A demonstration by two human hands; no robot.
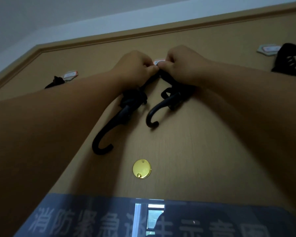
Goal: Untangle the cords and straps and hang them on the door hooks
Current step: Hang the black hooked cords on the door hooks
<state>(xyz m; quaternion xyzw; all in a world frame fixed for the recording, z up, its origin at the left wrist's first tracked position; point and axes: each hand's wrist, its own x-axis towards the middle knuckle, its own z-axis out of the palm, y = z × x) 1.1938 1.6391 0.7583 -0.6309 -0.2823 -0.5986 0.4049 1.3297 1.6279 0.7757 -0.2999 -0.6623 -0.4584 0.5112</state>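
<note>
A black bungee cord hangs against the tan door (186, 134), draped from the middle door hook (158, 62). Its two ends dangle below: a long black end hook (102, 142) at the left and a shorter end hook (154, 117) at the right. My left hand (135, 67) and my right hand (183, 64) meet at the top of the cord, both pinching it right at the door hook, which is mostly hidden behind my fingers. A black strap (55, 82) hangs from the left door hook (70, 75), and a dark bundle of straps (290, 60) sits under the right door hook (268, 49).
A round brass peephole cover (141, 168) sits on the door below the cord. A glossy blue sign with white characters (109, 218) spans the lower door. The door frame moulding (143, 34) and a white wall run above.
</note>
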